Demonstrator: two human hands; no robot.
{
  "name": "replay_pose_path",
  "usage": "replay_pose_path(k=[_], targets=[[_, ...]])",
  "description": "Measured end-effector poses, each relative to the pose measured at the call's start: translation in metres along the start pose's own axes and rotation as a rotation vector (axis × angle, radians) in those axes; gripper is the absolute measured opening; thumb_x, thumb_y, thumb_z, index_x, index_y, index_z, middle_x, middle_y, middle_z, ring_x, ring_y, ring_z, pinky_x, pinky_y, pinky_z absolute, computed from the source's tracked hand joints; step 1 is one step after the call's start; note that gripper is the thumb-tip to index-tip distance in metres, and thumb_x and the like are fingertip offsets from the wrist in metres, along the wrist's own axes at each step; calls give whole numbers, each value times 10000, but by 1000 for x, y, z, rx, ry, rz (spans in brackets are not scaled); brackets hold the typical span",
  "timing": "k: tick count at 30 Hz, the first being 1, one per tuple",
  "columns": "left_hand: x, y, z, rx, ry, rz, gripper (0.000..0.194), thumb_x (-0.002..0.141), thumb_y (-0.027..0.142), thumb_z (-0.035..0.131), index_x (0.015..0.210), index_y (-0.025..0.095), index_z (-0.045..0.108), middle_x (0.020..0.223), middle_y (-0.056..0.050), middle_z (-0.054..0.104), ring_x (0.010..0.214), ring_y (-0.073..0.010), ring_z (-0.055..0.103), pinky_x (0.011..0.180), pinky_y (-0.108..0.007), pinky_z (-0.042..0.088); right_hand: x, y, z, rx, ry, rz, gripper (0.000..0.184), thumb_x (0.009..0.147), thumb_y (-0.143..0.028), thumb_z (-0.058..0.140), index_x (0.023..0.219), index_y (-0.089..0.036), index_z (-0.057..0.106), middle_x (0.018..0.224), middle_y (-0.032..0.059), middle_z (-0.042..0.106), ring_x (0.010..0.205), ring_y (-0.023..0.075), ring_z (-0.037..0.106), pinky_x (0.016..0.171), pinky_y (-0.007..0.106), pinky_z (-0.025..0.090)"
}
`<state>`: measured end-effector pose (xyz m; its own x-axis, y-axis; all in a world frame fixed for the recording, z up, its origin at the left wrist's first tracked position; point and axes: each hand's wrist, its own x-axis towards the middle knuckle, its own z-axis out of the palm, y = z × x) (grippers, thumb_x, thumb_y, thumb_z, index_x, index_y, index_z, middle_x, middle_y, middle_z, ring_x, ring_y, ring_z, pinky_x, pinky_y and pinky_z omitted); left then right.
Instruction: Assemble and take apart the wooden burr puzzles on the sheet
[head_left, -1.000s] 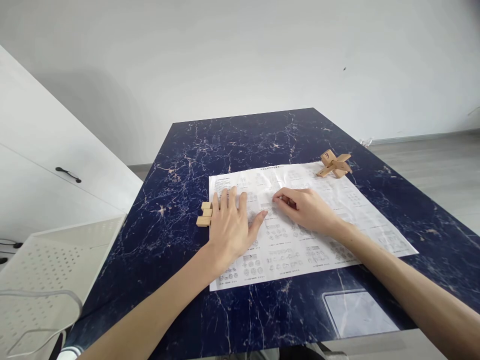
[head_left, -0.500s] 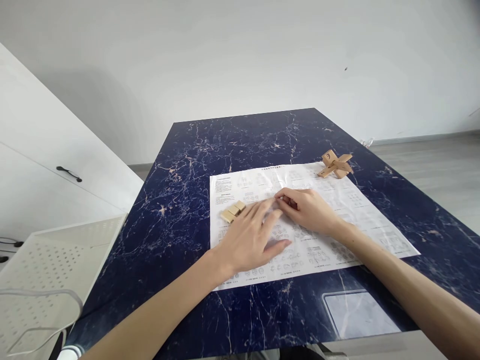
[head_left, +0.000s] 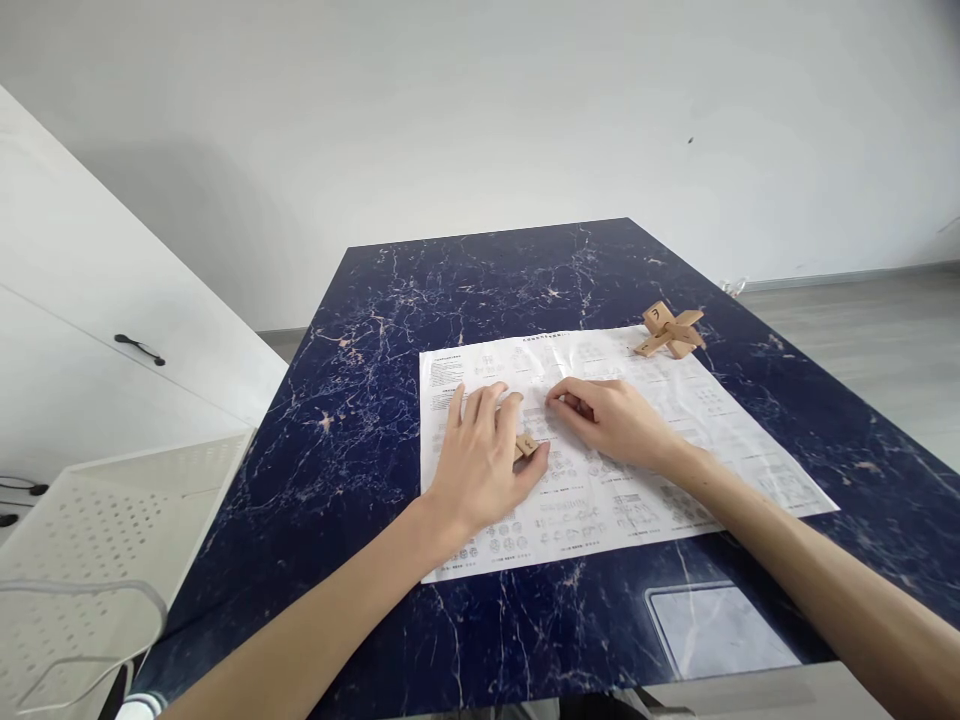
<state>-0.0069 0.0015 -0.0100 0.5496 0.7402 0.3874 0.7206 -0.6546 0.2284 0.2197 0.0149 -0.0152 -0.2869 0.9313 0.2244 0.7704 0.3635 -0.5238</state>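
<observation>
My left hand (head_left: 480, 452) lies on the printed instruction sheet (head_left: 720, 420), its fingers and thumb closed over small wooden blocks (head_left: 526, 446). Only one block end shows, between thumb and fingers. My right hand (head_left: 613, 420) rests on the sheet just to the right. Its fingers are curled with the tips pressed together on the paper, and what they hold, if anything, is hidden. An assembled wooden cross puzzle (head_left: 670, 330) sits on the sheet's far right corner, away from both hands.
The sheet lies on a dark blue marble-patterned table (head_left: 480, 280). A pale rectangle (head_left: 720, 625) is set in the table's near right edge. A white cabinet with a black handle (head_left: 139, 349) and a white perforated chair (head_left: 82, 540) stand at the left.
My left hand slid the wooden blocks from the table's bare surface rightward onto the sheet and now covers them, closer to my right hand. The right hand has stayed in place.
</observation>
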Motion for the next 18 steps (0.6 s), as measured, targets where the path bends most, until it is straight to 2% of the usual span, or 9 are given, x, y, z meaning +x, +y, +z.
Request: replay_pose_path(k=[2, 6, 12, 18], targets=[[0, -1, 1, -7, -5, -41, 495, 983, 457, 642, 1345, 149, 505, 1414, -208, 586, 1330, -394, 567, 1213, -660, 379, 0, 0, 0, -1, -1, -4, 201, 1045, -333, 522, 1020, -227, 691, 706, 8, 687, 602, 175, 589, 615, 327, 398], [1, -2, 0, -81, -24, -38, 470, 982, 444, 665, 1331, 170, 510, 1346, -174, 591, 1271, -369, 573, 1088, -568, 500, 0, 0, 0, 8, 2, -13, 200, 1040, -333, 523, 1008, -231, 692, 671, -7, 659, 578, 164, 567, 609, 325, 400], [3, -2, -4, -128, -106, -24, 495, 992, 455, 700, 1344, 175, 493, 1315, -140, 581, 1217, -339, 571, 1048, -527, 522, 0, -3, -1, 17, 0, -14, 219, 1046, -339, 517, 998, -222, 695, 643, -14, 634, 563, 157, 555, 595, 321, 396], [4, -1, -7, -218, -159, 18, 541, 971, 466, 740, 1372, 225, 469, 1333, -114, 573, 1230, -323, 583, 1053, -517, 529, 0, -3, -2, 28, -26, -4, 243, 1051, -349, 496, 1041, -209, 694, 682, 1, 677, 565, 159, 586, 579, 317, 398]])
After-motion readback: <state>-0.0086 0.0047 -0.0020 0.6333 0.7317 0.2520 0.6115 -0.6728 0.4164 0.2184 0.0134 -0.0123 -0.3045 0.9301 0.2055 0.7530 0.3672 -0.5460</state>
